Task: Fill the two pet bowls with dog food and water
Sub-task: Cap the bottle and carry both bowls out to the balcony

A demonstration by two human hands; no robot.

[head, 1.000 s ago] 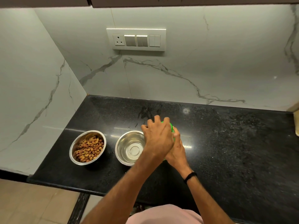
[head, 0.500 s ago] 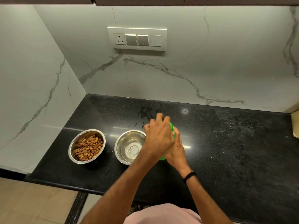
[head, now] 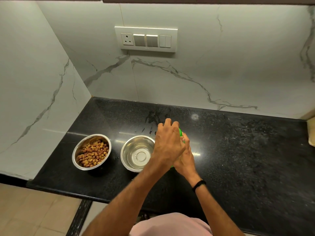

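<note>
Black granite countertop (head: 238,150) meets a marble-patterned backsplash (head: 204,74) carrying a switch panel (head: 146,39); two steel bowls stand side by side near the front edge, apart from each other. Left-hand bowl (head: 75,155) holds brown dog kibble (head: 92,155); the second bowl (head: 126,154) holds what appears to be clear water, level hard to judge.

Left hand (head: 167,143) is closed over the top of a green object (head: 180,132), probably a bottle or its cap; right hand (head: 185,158) is wrapped around the same object lower down, just beside the water bowl; most of the object is hidden by both hands, so whether the cap is on or off cannot be determined.

Hazards, as judgement: a twisting force applied beside the rim may knock the water bowl and spill it onto the countertop; a wet streak (head: 153,116) already lies behind the bowls, so the surface may be slippery; an unsecured cap may leak if the object tips toward the kibble.
</note>
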